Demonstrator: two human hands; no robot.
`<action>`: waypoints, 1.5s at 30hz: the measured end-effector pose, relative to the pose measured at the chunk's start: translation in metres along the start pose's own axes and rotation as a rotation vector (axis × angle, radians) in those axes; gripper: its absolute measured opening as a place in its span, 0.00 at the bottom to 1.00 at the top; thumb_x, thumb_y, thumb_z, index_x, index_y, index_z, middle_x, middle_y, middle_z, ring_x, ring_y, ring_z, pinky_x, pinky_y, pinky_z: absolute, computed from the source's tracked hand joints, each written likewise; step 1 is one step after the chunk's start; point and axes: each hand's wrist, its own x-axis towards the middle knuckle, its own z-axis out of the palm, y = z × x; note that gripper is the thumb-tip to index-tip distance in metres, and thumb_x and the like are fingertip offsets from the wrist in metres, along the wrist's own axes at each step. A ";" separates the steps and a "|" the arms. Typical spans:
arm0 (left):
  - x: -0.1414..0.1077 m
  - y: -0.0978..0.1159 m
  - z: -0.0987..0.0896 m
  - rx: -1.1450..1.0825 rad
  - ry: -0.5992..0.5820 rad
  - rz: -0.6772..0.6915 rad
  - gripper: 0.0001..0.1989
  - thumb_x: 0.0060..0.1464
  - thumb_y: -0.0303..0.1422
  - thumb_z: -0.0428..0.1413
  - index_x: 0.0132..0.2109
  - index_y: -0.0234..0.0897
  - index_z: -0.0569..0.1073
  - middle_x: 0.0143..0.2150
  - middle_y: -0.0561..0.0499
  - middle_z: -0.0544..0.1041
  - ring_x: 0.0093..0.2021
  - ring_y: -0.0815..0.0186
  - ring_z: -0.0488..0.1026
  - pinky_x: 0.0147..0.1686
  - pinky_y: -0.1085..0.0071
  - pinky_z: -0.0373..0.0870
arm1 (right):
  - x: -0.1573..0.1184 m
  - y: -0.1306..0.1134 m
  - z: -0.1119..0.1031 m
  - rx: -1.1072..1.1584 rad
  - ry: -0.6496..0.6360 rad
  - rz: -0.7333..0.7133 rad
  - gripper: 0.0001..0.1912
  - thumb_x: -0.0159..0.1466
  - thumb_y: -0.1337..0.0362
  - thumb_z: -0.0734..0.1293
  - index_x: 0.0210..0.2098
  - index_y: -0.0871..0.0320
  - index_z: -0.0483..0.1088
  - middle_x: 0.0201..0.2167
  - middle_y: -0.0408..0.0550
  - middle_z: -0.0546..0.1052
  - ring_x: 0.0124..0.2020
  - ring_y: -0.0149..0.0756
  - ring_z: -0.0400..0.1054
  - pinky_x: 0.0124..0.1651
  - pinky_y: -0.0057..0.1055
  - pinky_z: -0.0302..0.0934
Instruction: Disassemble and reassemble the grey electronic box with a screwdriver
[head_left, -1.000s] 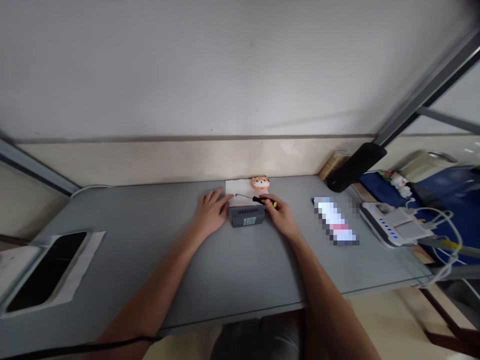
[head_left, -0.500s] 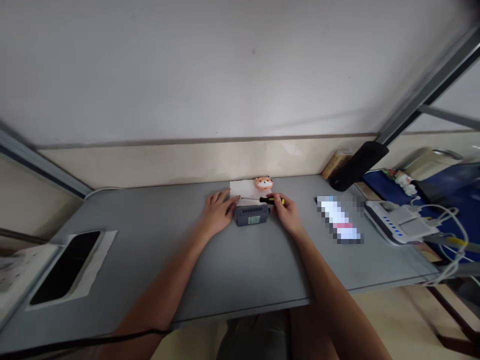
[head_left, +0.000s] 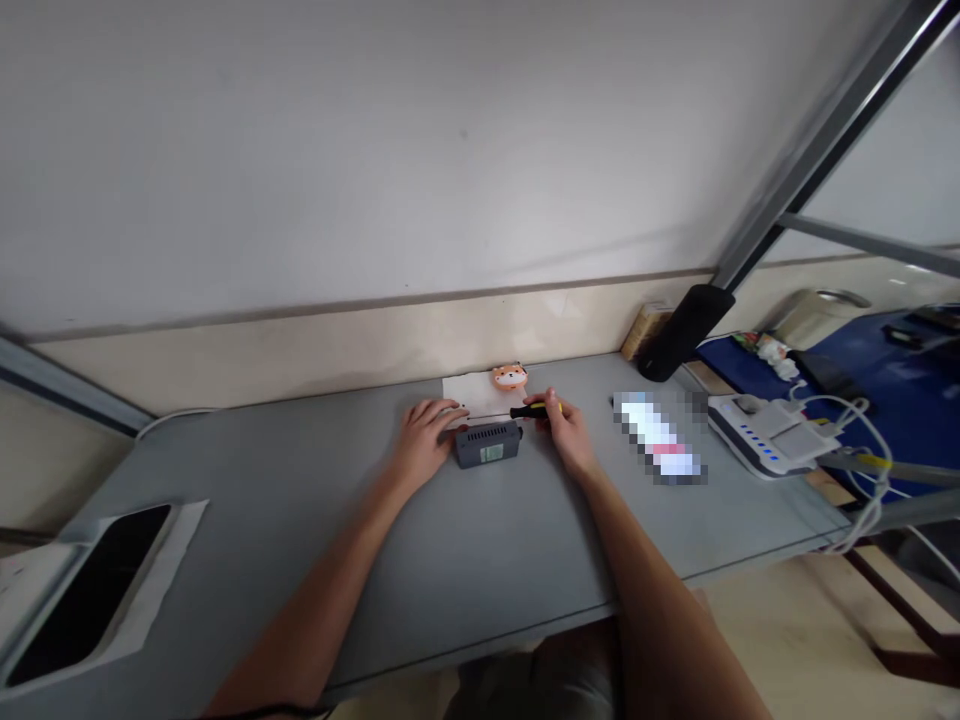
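My right hand (head_left: 564, 430) is closed around the black and yellow handle of a screwdriver (head_left: 531, 410). Its thin shaft points left, just behind a dark grey box (head_left: 487, 445) with a slotted top edge and a pale label. My left hand (head_left: 426, 440) rests at the box's left end, fingers stretched over the edge of a white sheet of paper (head_left: 474, 388); its thumb is by the box's back corner. Tiny dark specks, too small to name, lie on the paper near those fingertips. An orange animal-faced object (head_left: 510, 377) sits on the paper's right part.
On the right are a blurred-out lit phone (head_left: 660, 438), a white power strip (head_left: 761, 440) with cables, a black cylinder (head_left: 686, 332) and a small box (head_left: 645, 330). A black-topped flat object (head_left: 94, 590) lies on white paper at left. A wall (head_left: 375, 340) stands behind the grey desk (head_left: 420, 580).
The view has swung slightly to the right. My left fingers have shifted back from the screwdriver's tip toward the paper's left edge. My right hand still holds the screwdriver.
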 end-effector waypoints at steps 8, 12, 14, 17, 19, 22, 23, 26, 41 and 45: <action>0.002 0.001 -0.002 -0.047 0.007 0.001 0.17 0.60 0.20 0.53 0.46 0.41 0.81 0.45 0.46 0.82 0.48 0.57 0.75 0.47 0.60 0.73 | 0.001 0.002 0.000 0.025 -0.015 0.003 0.39 0.51 0.22 0.64 0.28 0.53 0.81 0.20 0.44 0.77 0.22 0.34 0.62 0.28 0.32 0.56; 0.003 0.003 -0.004 -0.085 -0.015 -0.019 0.17 0.60 0.20 0.53 0.47 0.42 0.81 0.46 0.47 0.81 0.48 0.58 0.75 0.48 0.59 0.73 | 0.000 0.000 -0.001 0.016 -0.024 0.008 0.39 0.52 0.23 0.64 0.28 0.53 0.81 0.21 0.44 0.77 0.23 0.34 0.62 0.28 0.33 0.56; 0.003 0.003 -0.004 -0.105 -0.036 -0.021 0.17 0.59 0.19 0.53 0.47 0.42 0.80 0.46 0.47 0.81 0.48 0.58 0.75 0.49 0.59 0.74 | -0.001 -0.001 -0.001 -0.010 -0.038 0.016 0.39 0.53 0.23 0.63 0.29 0.53 0.81 0.21 0.45 0.77 0.23 0.35 0.62 0.30 0.33 0.57; 0.003 0.003 -0.003 -0.132 -0.037 -0.025 0.17 0.60 0.19 0.53 0.47 0.42 0.80 0.46 0.47 0.80 0.49 0.59 0.75 0.50 0.60 0.74 | -0.001 -0.002 -0.002 -0.047 -0.057 0.023 0.40 0.54 0.22 0.62 0.31 0.53 0.81 0.23 0.46 0.77 0.25 0.36 0.63 0.31 0.35 0.59; 0.002 0.002 -0.002 -0.146 -0.021 -0.019 0.17 0.60 0.19 0.53 0.47 0.42 0.80 0.47 0.47 0.80 0.49 0.58 0.75 0.50 0.59 0.74 | 0.000 -0.001 -0.003 -0.046 -0.054 0.026 0.40 0.54 0.22 0.61 0.30 0.53 0.80 0.23 0.46 0.78 0.25 0.37 0.64 0.31 0.35 0.60; 0.001 0.001 -0.001 -0.160 0.007 0.005 0.17 0.59 0.18 0.53 0.47 0.42 0.80 0.46 0.48 0.80 0.49 0.59 0.75 0.50 0.60 0.74 | 0.001 0.000 -0.003 -0.022 -0.037 0.024 0.40 0.53 0.22 0.62 0.29 0.52 0.80 0.21 0.45 0.77 0.23 0.36 0.63 0.30 0.35 0.59; 0.001 0.001 0.000 -0.162 0.018 0.017 0.17 0.59 0.18 0.53 0.47 0.42 0.79 0.46 0.48 0.80 0.49 0.59 0.75 0.49 0.61 0.74 | 0.001 0.001 -0.003 -0.014 -0.035 0.021 0.40 0.53 0.22 0.62 0.29 0.52 0.80 0.21 0.45 0.76 0.23 0.35 0.62 0.29 0.34 0.58; 0.000 0.002 0.001 -0.160 0.058 0.052 0.18 0.58 0.17 0.54 0.48 0.41 0.79 0.45 0.47 0.80 0.48 0.59 0.76 0.48 0.62 0.75 | 0.001 0.001 -0.003 0.003 -0.038 0.020 0.41 0.51 0.21 0.63 0.29 0.53 0.80 0.20 0.44 0.75 0.22 0.34 0.61 0.29 0.34 0.56; 0.001 0.003 0.006 -0.200 0.110 0.051 0.17 0.59 0.17 0.54 0.46 0.42 0.80 0.44 0.49 0.80 0.46 0.61 0.78 0.48 0.63 0.76 | 0.000 -0.002 -0.002 0.014 -0.006 0.053 0.42 0.51 0.21 0.62 0.28 0.54 0.79 0.19 0.45 0.76 0.22 0.34 0.62 0.28 0.33 0.57; 0.001 0.004 0.006 -0.225 0.111 0.013 0.16 0.60 0.18 0.55 0.46 0.42 0.81 0.44 0.48 0.80 0.47 0.61 0.78 0.49 0.63 0.76 | -0.001 -0.005 -0.002 -0.003 0.036 0.063 0.42 0.50 0.20 0.62 0.28 0.54 0.80 0.19 0.45 0.75 0.22 0.35 0.60 0.27 0.33 0.56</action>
